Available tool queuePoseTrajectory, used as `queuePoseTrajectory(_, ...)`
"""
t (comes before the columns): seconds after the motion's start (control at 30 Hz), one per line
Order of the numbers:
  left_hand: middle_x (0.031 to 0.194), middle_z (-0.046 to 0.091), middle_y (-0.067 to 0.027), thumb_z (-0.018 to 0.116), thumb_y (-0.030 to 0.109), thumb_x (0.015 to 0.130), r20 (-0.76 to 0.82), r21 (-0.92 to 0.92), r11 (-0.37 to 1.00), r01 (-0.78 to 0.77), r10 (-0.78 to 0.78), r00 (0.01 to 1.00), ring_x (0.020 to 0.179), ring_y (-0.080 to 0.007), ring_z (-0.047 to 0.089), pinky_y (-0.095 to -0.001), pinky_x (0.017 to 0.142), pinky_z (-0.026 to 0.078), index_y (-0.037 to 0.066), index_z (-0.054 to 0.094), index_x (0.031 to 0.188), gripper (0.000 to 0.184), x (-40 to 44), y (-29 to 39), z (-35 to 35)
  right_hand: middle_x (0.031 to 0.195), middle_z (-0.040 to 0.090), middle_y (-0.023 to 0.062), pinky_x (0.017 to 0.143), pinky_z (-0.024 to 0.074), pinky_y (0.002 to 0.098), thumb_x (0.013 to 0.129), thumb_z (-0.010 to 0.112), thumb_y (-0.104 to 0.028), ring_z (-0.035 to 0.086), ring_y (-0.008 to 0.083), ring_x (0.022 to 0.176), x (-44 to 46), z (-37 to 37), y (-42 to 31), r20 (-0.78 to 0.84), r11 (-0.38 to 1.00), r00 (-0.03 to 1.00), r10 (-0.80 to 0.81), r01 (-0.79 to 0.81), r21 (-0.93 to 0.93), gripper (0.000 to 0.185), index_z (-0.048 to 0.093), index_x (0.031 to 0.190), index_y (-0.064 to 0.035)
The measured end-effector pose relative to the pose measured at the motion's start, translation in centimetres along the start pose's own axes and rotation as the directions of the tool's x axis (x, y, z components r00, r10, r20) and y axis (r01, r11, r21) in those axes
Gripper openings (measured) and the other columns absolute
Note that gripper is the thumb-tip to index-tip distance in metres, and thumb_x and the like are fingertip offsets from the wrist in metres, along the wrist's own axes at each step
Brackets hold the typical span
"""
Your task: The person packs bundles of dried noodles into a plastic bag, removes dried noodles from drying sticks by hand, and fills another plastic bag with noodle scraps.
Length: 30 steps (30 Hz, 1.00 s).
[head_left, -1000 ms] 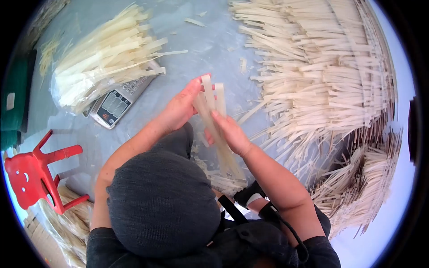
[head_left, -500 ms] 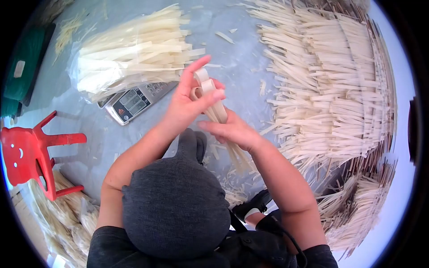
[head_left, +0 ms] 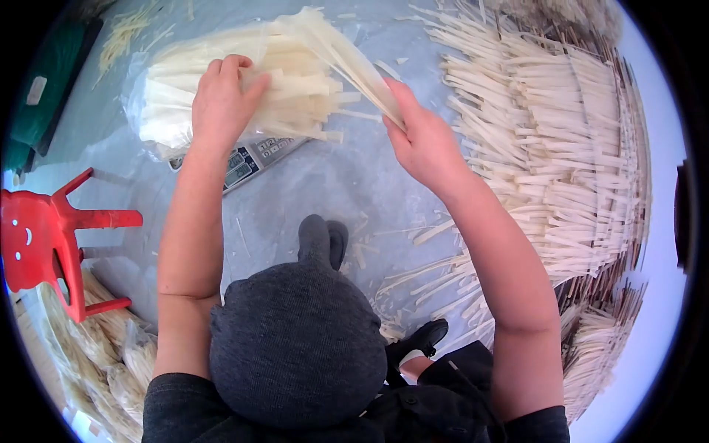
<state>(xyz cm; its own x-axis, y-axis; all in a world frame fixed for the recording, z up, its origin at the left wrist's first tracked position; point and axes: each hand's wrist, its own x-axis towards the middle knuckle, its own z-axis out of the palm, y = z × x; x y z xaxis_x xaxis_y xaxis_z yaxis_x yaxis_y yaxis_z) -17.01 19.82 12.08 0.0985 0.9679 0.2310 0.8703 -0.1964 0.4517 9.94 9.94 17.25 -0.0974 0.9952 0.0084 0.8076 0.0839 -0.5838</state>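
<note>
A clear plastic bag (head_left: 133, 103) full of pale, flat dried strips (head_left: 310, 96) lies on a digital scale (head_left: 255, 162). My left hand (head_left: 221, 103) is on top of the bag, fingers curled and thumb apart, seemingly gripping its thin film. In my right hand (head_left: 425, 140) is a small bundle of long flat strips (head_left: 354, 63), held by its near end. The bundle slants up and left, its far end over the bagged strips. Part of the scale is hidden beneath the bag and my left forearm.
On the right lies a large stack of pale strips (head_left: 546, 148). A red stool (head_left: 44, 236) stands at left, with bagged strips (head_left: 103, 347) below it. Green items (head_left: 44, 88) are at upper left. Loose scraps (head_left: 122, 33) litter the grey floor (head_left: 354, 177).
Both hands have moved apart and forward from the middle. The left went to the bag; the right carried the bundle, earlier looped between both hands, toward the bag, where it now extends straighter.
</note>
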Motion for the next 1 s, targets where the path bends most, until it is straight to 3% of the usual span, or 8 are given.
queuePoseTrajectory(0.1,0.094,0.065,-0.0059,0.067,0.029,0.091,0.08,-0.487,0.852,0.193,-0.176,0.981,0.083,-0.0188,0.058,-0.0305,0.077,0.047,0.006,0.066,0.109,0.029,0.6,-1.8,0.6,0.091,0.067,0.0214,0.072,0.0499,0.0457,0.096,0.053,-0.02,0.064,0.0413,0.084,1.9,0.8,-0.4,0.054,0.998,0.997,-0.05,0.053,-0.042,0.046,0.04,0.14,-0.0166)
queuePoseTrajectory(0.13,0.094,0.065,-0.0059,0.067,0.029,0.091,0.08,-0.486,0.852,0.196,-0.179,0.981,0.083,-0.0188,0.058,-0.0305,0.077,0.047,0.006,0.066,0.109,0.029,0.6,-2.2,0.7,0.098,0.067,0.0193,0.075,0.05,0.0464,0.096,0.054,-0.025,0.064,0.0394,0.091,2.6,1.0,-0.8,0.136,0.995,0.99,-0.031,0.043,-0.091,0.045,0.042,0.138,-0.0173)
queuePoseTrajectory(0.2,0.086,0.064,-0.0005,0.067,0.024,0.093,0.029,-0.875,0.438,0.206,-0.378,0.925,0.077,-0.0098,0.054,-0.024,0.074,0.045,0.004,0.066,0.107,0.025,0.6,-2.7,0.7,0.104,0.068,0.0172,0.079,0.0502,0.0472,0.095,0.055,-0.031,0.063,0.0374,0.097,3.6,1.6,-1.1,0.218,0.989,0.976,-0.008,0.039,-0.14,0.045,0.043,0.136,-0.018)
queuePoseTrajectory(0.37,0.088,0.063,0.0022,0.068,0.018,0.093,-0.114,-0.882,0.468,0.055,-0.327,0.938,0.079,-0.0063,0.054,-0.0213,0.074,0.045,0.002,0.068,0.103,0.019,-0.7,-1.6,0.9,0.098,0.066,0.0146,0.077,0.0502,0.0452,0.098,0.048,-0.044,0.064,0.0333,0.091,5.8,2.1,-2.7,0.258,0.897,0.958,-0.128,0.223,-0.383,0.046,0.045,0.139,-0.0231)
queuePoseTrajectory(0.63,0.088,0.065,-0.0048,0.067,0.015,0.091,-0.272,-0.378,0.92,-0.107,0.001,0.962,0.075,-0.0129,0.058,-0.0242,0.067,0.047,0.007,0.069,0.104,0.016,-1.7,1.0,0.0,0.107,0.061,0.0115,0.091,0.043,0.0477,0.095,0.055,-0.041,0.061,0.0294,0.1,10.2,7.4,-4.8,0.179,0.732,0.887,-0.426,0.454,-0.508,0.05,0.047,0.139,-0.0205)
queuePoseTrajectory(0.77,0.101,0.066,0.0004,0.064,0.016,0.096,-0.223,-0.377,0.925,-0.043,-0.046,0.974,0.087,-0.0064,0.057,-0.0226,0.078,0.048,0.002,0.067,0.111,0.021,-2.1,1.0,-1.0,0.124,0.057,0.0144,0.108,0.0319,0.0488,0.089,0.064,-0.044,0.052,0.0298,0.121,9.7,7.4,-4.5,-0.098,0.781,0.851,-0.516,0.42,-0.463,0.062,0.047,0.14,-0.0124)
queuePoseTrajectory(0.87,0.112,0.063,-0.0044,0.059,0.011,0.097,-0.455,-0.7,0.702,-0.132,-0.296,0.839,0.103,-0.0105,0.056,-0.0245,0.092,0.045,0.003,0.063,0.12,0.025,-2.8,0.2,-2.8,0.137,0.05,0.0155,0.114,0.02,0.0555,0.086,0.065,-0.047,0.045,0.032,0.13,7.4,4.3,-3.0,-0.191,0.843,0.852,-0.488,0.403,-0.356,0.069,0.044,0.143,-0.0135)
queuePoseTrajectory(1.0,0.123,0.06,-0.0097,0.059,0.005,0.095,-0.606,-0.699,0.654,-0.291,-0.324,0.727,0.115,-0.0152,0.053,-0.0269,0.1,0.041,0.0,0.057,0.124,0.029,-3.6,-0.1,-5.6,0.138,0.05,0.0154,0.11,0.031,0.0488,0.088,0.066,-0.043,0.049,0.0331,0.125,4.7,1.9,2.8,-0.429,0.971,0.876,-0.222,0.157,-0.183,0.064,0.047,0.14,-0.0105)
